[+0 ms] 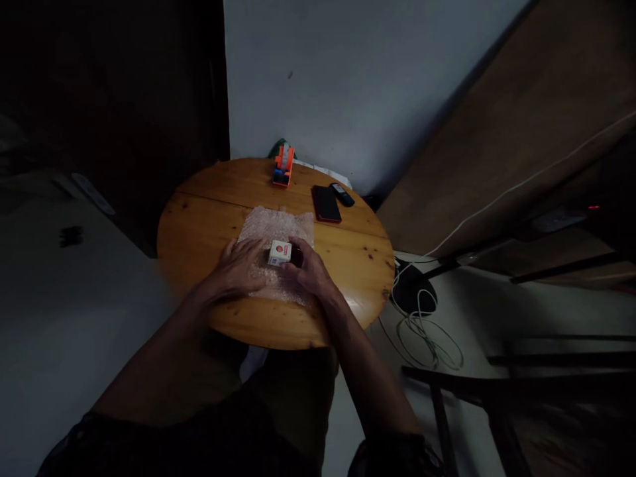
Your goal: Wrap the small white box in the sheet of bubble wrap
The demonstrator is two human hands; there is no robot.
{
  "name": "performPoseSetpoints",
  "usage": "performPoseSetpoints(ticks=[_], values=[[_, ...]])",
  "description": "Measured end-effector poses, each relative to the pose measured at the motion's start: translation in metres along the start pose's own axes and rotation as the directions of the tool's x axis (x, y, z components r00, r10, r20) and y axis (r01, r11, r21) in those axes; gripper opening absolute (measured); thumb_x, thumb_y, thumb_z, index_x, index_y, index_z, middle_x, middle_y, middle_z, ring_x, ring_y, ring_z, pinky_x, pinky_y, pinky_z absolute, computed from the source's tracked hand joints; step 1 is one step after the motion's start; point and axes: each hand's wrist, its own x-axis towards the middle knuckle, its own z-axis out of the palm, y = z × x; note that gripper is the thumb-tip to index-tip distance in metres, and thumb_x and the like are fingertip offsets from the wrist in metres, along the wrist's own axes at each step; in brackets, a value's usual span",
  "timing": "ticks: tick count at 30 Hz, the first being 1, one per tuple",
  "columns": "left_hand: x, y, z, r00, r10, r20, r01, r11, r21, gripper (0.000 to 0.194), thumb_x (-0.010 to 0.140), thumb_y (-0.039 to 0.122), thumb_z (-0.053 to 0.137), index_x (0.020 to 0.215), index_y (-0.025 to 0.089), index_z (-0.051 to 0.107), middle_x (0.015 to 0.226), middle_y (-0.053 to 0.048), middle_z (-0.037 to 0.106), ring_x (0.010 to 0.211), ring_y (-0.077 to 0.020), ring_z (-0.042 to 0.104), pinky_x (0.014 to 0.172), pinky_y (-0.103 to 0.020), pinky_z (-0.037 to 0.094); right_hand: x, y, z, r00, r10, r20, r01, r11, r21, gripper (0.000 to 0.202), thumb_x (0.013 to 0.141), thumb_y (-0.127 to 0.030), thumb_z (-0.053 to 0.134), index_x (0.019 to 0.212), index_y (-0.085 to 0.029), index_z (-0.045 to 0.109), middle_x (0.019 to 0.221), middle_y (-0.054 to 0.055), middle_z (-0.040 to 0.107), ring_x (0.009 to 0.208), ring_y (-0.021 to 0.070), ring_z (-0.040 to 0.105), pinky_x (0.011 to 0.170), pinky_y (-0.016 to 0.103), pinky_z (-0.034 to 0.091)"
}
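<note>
A small white box [280,252] with red print lies on a sheet of bubble wrap [277,224] spread over the round wooden table. My right hand [311,268] holds the box at its right side, with the forefinger at the far corner and the thumb at the near corner. To the left of the box, my left hand [241,266] rests flat on the wrap with its fingers spread and holds nothing.
An orange tape dispenser [283,165] stands at the far side of the wooden table [358,255]. A dark phone or case with a red edge [326,203] lies beside a black handset [342,194]. Coiled cables [432,338] and dark furniture [497,384] are at the right.
</note>
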Motion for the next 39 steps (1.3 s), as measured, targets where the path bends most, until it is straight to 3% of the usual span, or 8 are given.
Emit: performPoseSetpoints(ticks=[3, 8, 16, 32, 36, 39], values=[[0.0, -0.001, 0.0, 1.0, -0.003, -0.003, 0.003, 1.0, -0.012, 0.091, 0.077, 0.045, 0.061, 0.158, 0.022, 0.025, 0.163, -0.012, 0.036, 0.153, -0.0338, 0.027, 0.126, -0.055, 0.012, 0.0, -0.003, -0.002, 1.0, 0.01, -0.01, -0.01, 1.0, -0.022, 0.058, 0.076, -0.025, 0.069, 0.133, -0.02, 0.059, 0.129, 0.01, 0.068, 0.118, 0.0261, 0.064, 0.104, 0.045, 0.05], [0.0, -0.003, 0.002, 1.0, 0.005, -0.012, -0.005, 1.0, -0.011, 0.092, 0.078, 0.045, 0.061, 0.158, 0.02, 0.025, 0.164, -0.012, 0.035, 0.152, -0.034, 0.028, 0.126, -0.055, 0.01, 0.0, -0.004, -0.001, 1.0, -0.009, -0.011, 0.008, 0.999, -0.036, 0.055, 0.079, -0.027, 0.068, 0.132, -0.021, 0.058, 0.132, 0.011, 0.066, 0.121, 0.0261, 0.062, 0.105, 0.043, 0.049], [0.0, 0.0, 0.0, 1.0, -0.006, 0.003, 0.006, 1.0, 0.001, 0.091, 0.078, 0.044, 0.06, 0.158, 0.019, 0.025, 0.163, -0.013, 0.036, 0.152, -0.0325, 0.027, 0.126, -0.054, 0.011, -0.001, -0.002, -0.001, 0.999, -0.047, 0.007, 0.048, 0.993, -0.111, 0.056, 0.082, -0.027, 0.066, 0.137, -0.019, 0.055, 0.138, 0.013, 0.063, 0.126, 0.0263, 0.059, 0.108, 0.044, 0.046], [0.0, -0.002, 0.0, 0.998, 0.041, -0.049, -0.043, 0.998, -0.05, 0.085, 0.078, 0.039, 0.061, 0.155, 0.022, 0.03, 0.161, -0.013, 0.04, 0.151, -0.0341, 0.03, 0.124, -0.056, 0.015, 0.0, 0.007, 0.002, 0.996, -0.089, -0.023, 0.086, 0.991, -0.101, 0.061, 0.08, -0.027, 0.068, 0.138, -0.021, 0.054, 0.136, 0.013, 0.064, 0.125, 0.0291, 0.06, 0.108, 0.049, 0.046], [-0.013, 0.0, -0.011, 0.996, 0.045, -0.076, -0.048, 0.998, -0.043, 0.076, 0.08, 0.037, 0.059, 0.153, 0.026, 0.037, 0.158, -0.009, 0.044, 0.149, -0.0347, 0.033, 0.122, -0.056, 0.023, -0.001, 0.005, 0.003, 0.997, -0.071, -0.016, 0.069, 0.994, -0.088, 0.065, 0.078, -0.026, 0.069, 0.141, -0.019, 0.053, 0.14, 0.014, 0.061, 0.129, 0.0301, 0.058, 0.112, 0.05, 0.044], [-0.033, 0.002, -0.017, 0.992, 0.111, -0.067, -0.11, 0.994, 0.011, 0.07, 0.078, 0.036, 0.062, 0.146, 0.027, 0.048, 0.154, -0.008, 0.049, 0.148, -0.0375, 0.033, 0.123, -0.061, 0.018, -0.002, 0.002, 0.004, 0.997, -0.071, -0.014, 0.071, 0.997, -0.023, 0.067, 0.08, -0.028, 0.068, 0.143, -0.018, 0.05, 0.14, 0.015, 0.06, 0.129, 0.0308, 0.057, 0.111, 0.051, 0.045]])
